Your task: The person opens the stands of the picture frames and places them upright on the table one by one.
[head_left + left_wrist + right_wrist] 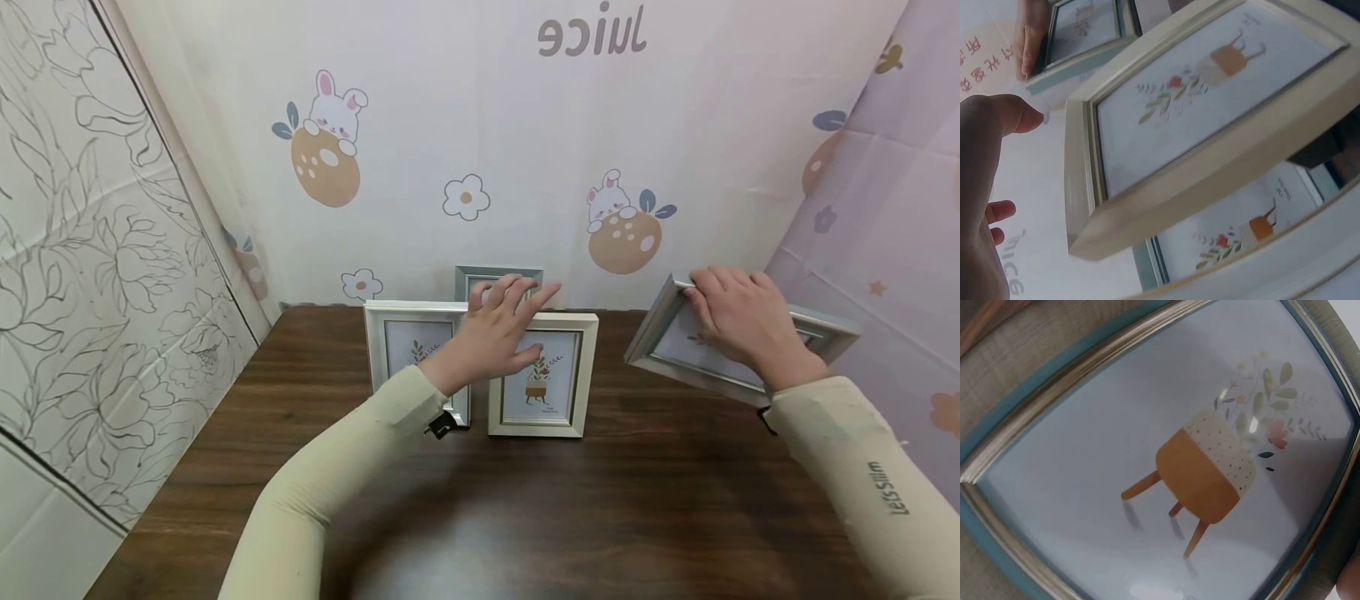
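My left hand (491, 337) is held, fingers spread, over the gap between a white picture frame (377, 358) and a cream picture frame (590, 375). Its thumb stands apart from the cream frame's edge in the left wrist view, and nothing is in its grasp. Behind them stands a grey-blue picture frame (498, 272), partly hidden. On the right, my right hand (746, 321) grips the upper edge of another picture frame (651, 325), which is tilted. That frame's glazed print of a potted plant (1204, 469) fills the right wrist view.
All this is on a dark brown wooden table (525, 508). A pale curtain (465, 108) printed with rabbits and fruit hangs behind it. To the left is a white panel (90, 250) with line-drawn flowers; lilac cloth (900, 275) hangs at the right.
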`<state>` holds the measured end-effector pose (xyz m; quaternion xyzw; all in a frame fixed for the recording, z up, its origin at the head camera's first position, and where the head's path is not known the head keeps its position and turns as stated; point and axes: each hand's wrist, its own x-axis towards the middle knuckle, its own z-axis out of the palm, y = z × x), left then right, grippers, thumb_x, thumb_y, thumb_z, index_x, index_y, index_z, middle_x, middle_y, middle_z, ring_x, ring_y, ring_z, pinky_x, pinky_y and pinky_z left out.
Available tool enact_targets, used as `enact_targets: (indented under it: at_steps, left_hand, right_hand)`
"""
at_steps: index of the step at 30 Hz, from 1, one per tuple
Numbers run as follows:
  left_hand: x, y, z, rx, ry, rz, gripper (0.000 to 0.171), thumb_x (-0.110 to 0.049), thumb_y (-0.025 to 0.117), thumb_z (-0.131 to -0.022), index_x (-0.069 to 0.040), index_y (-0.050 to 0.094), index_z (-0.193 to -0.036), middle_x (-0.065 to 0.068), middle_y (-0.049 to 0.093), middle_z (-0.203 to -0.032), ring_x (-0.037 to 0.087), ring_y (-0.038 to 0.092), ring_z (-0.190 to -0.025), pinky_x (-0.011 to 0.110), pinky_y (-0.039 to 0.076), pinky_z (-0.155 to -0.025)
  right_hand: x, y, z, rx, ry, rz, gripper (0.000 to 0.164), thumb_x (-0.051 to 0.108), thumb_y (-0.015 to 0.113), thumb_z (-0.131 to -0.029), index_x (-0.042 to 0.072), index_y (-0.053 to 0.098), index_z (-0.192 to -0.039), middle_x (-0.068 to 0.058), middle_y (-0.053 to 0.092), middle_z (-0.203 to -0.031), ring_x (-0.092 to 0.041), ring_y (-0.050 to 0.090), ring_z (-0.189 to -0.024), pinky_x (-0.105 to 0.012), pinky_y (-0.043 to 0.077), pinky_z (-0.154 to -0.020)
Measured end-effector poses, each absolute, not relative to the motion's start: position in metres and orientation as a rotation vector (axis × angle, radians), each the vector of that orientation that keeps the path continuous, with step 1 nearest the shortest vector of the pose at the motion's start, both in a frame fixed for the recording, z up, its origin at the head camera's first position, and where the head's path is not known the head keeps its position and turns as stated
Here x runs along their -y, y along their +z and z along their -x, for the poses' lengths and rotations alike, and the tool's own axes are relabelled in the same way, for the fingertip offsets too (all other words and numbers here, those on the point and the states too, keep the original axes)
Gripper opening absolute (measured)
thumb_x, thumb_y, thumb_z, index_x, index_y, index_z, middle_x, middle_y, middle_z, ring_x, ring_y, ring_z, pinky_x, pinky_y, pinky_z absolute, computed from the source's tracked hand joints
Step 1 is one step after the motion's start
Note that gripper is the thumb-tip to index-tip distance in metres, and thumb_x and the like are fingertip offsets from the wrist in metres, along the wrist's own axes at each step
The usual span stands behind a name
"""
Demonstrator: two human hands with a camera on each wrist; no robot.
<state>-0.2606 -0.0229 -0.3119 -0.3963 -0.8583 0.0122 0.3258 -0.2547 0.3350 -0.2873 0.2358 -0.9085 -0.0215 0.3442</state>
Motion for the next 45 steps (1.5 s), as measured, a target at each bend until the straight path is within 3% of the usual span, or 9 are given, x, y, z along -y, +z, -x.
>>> enact_targets:
  at_steps: [3, 9, 17, 26, 45]
  left_hand:
    - [0.027, -0.307, 0.264, 2.268, 0.006, 1.027, 0.082, -0.046, 0.062, -0.090, -0.016, 0.023, -0.156, 0.009, 0.032, -0.142, 0.028, 0.022, -0.132, 0.052, 0.020, -0.098]
    - [0.035, -0.303, 0.274, 2.300, -0.039, 0.997, 0.078, -0.043, 0.061, -0.091, -0.018, 0.026, -0.156, 0.005, 0.035, -0.143, 0.028, 0.024, -0.133, 0.052, 0.022, -0.098]
    - [0.041, -0.301, 0.281, 2.348, -0.058, 0.979, 0.074, -0.040, 0.057, -0.092, -0.020, 0.025, -0.156, 0.002, 0.033, -0.145, 0.029, 0.022, -0.135, 0.052, 0.020, -0.097]
    - [0.040, -0.299, 0.279, 2.371, -0.072, 0.986, 0.074, -0.039, 0.056, -0.093, -0.020, 0.024, -0.156, 0.002, 0.033, -0.146, 0.028, 0.021, -0.136, 0.052, 0.019, -0.098]
    - [0.043, -0.300, 0.282, 2.365, -0.076, 0.972, 0.075, -0.040, 0.058, -0.092, -0.020, 0.025, -0.156, 0.003, 0.034, -0.145, 0.028, 0.022, -0.135, 0.052, 0.019, -0.098]
  right_hand:
    - [-0.332, -0.284, 0.253, 2.315, -0.052, -0.642, 0.025, 0.023, 0.043, -0.104, 0.001, 0.053, -0.105, -0.015, 0.053, -0.087, -0.037, 0.054, -0.083, -0.050, 0.036, -0.068]
    - [-0.322, -0.279, 0.251, 2.178, -0.048, -0.714, 0.056, 0.044, 0.020, -0.108, -0.001, 0.052, -0.101, -0.018, 0.053, -0.085, -0.041, 0.055, -0.080, -0.052, 0.037, -0.065]
    - [-0.310, -0.270, 0.243, 2.207, -0.024, -0.733, 0.065, 0.050, 0.015, -0.107, -0.003, 0.052, -0.106, -0.019, 0.053, -0.089, -0.039, 0.054, -0.084, -0.052, 0.036, -0.069]
    - [-0.306, -0.264, 0.239, 2.207, -0.012, -0.756, 0.066, 0.053, 0.015, -0.106, -0.001, 0.052, -0.106, -0.017, 0.052, -0.090, -0.038, 0.051, -0.083, -0.055, 0.030, -0.074]
    - [-0.315, -0.255, 0.229, 2.030, 0.054, -0.847, 0.049, 0.042, 0.037, -0.107, -0.001, 0.059, -0.109, -0.020, 0.060, -0.098, -0.043, 0.047, -0.083, -0.064, 0.017, -0.079]
